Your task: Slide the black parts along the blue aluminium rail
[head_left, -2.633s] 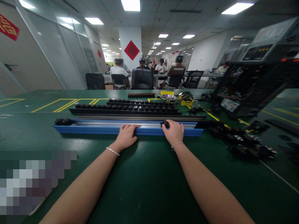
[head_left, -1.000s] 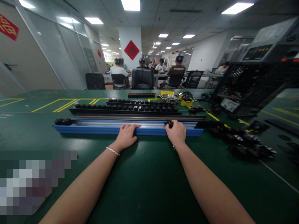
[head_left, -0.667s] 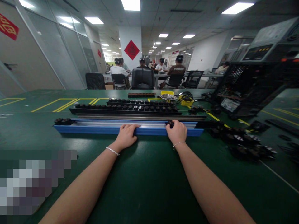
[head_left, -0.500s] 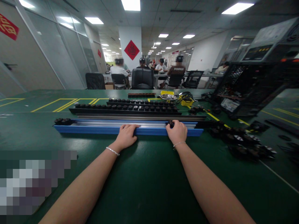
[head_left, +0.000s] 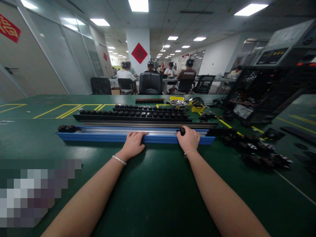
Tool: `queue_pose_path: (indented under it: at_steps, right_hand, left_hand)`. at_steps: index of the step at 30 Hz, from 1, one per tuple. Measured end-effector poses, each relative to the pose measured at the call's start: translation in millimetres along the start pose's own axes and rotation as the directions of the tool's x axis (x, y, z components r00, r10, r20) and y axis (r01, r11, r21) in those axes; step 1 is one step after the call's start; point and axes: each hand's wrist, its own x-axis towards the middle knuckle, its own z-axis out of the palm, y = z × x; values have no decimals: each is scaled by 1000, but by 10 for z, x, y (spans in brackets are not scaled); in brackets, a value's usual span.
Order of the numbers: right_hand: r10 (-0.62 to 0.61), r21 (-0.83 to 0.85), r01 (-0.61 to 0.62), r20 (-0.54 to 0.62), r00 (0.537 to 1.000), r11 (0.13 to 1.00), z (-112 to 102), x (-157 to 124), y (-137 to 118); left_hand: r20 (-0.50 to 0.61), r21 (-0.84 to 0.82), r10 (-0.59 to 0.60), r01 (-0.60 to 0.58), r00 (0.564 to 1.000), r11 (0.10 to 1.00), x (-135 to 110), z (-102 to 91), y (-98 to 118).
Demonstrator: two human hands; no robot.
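On the green table, the left hand curls half closed, fingers over the near wall of the blue channel, thumb outside, holding it. Toward the channel's right end, the right hand pinches a small black part; whether that part touches the channel floor is hard to make out. Two black parts sit at its left end. Farther off lie black racks, then a metal dish
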Motion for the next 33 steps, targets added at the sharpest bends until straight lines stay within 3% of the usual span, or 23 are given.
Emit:
queue_pose_path:
  at_steps: [33]
  right_hand:
    - [83, -31, -84, -18, 996, 996, -56, 38, 59]
  left_hand:
    - [-23, 6, 11, -11, 1000, 1000, -1, 44, -29]
